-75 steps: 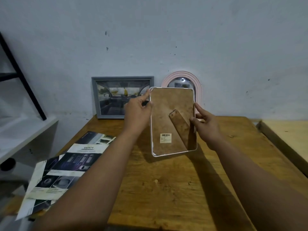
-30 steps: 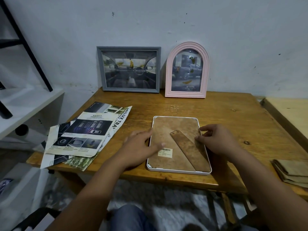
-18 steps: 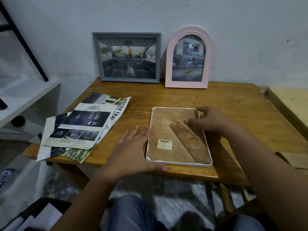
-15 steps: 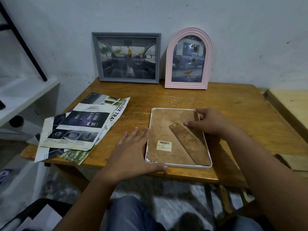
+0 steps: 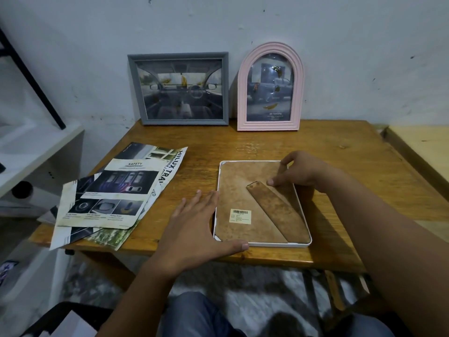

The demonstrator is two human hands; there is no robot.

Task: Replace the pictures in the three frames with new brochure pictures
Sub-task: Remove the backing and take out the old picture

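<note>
While white frame [image 5: 261, 244] lies face-down: left hand [image 5: 194, 229] flat, splayed beside it; right hand [image 5: 301, 172] curled on backing; brochures [image 5: 116, 198] left; grey frame [image 5: 178, 88], pink frame [image 5: 269, 87] behind.

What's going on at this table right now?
A person has a white frame lying face down on the wooden table, brown backing up. The left hand lies flat against its left edge, bracing it, while the right hand works at the top right of the backing. A grey frame and a pink arched frame stand against the wall; brochures lie to the left.
</note>
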